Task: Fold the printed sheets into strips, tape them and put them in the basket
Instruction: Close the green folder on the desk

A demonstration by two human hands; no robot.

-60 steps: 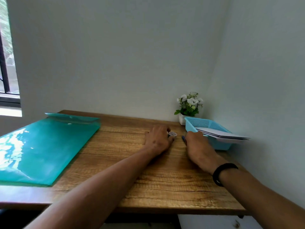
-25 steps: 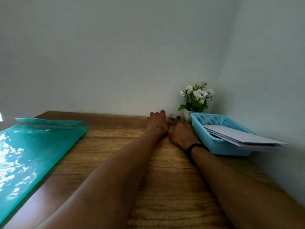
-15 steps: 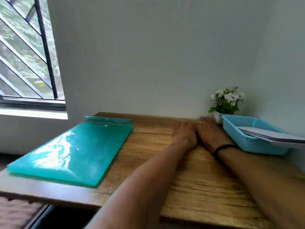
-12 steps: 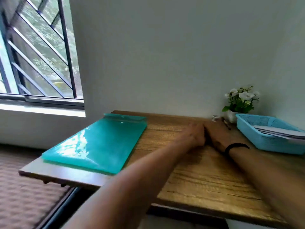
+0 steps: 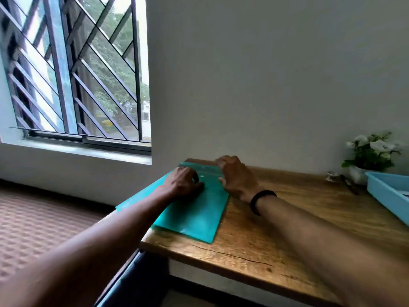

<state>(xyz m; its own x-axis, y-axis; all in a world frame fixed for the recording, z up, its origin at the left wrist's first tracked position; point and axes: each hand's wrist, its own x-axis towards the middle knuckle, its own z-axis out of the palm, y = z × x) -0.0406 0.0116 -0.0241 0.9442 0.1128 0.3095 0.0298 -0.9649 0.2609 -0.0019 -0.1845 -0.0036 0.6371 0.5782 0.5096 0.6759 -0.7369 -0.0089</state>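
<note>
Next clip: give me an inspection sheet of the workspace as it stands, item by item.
Surface: wooden table, a crack near its front edge.
Job's things: teal folder at the table's left end; blue basket at the right edge of view, paper inside.
Clutter: flower pot, small tape roll and dark pen by the wall.
Hands: left hand and right hand both on the folder's far end, fingers curled.
Cables: nothing seen.
Surroundings: barred window, white walls.

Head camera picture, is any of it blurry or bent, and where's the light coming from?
Head view: daylight enters through the barred window at left; its bars smear with motion blur, most toward the left edge; wide-angle distortion stretches both forearms; the white-flowered potted plant looks soft.
</note>
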